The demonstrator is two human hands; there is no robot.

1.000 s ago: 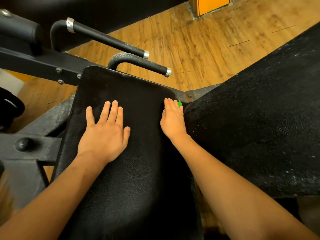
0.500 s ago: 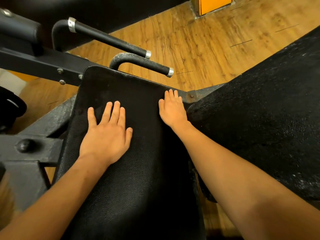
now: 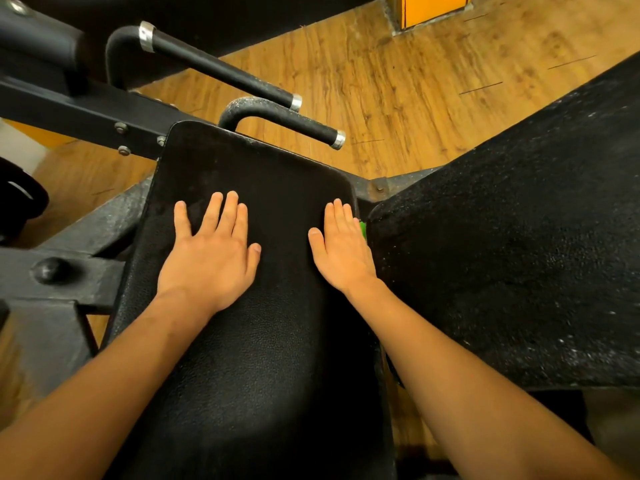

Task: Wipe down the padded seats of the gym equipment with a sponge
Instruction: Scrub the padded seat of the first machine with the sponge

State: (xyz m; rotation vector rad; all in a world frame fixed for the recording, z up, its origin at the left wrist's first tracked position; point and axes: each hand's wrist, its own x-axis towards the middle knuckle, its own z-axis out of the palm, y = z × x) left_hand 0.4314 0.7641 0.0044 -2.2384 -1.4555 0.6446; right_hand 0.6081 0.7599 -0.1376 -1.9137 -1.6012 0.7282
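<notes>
Sponge (image 3: pixel 362 228) — green sliver under right hand (image 3: pixel 341 251), on seat (image 3: pixel 263 341).

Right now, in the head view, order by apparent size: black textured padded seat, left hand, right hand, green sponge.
1. black textured padded seat
2. left hand, spread flat
3. right hand, narrower
4. green sponge, only a sliver showing

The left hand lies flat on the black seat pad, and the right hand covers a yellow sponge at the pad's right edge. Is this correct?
Not quite. The head view shows the sponge is green, not yellow. The left hand does lie flat on the black seat pad, and the right hand covers the sponge at the pad's right edge.
</notes>
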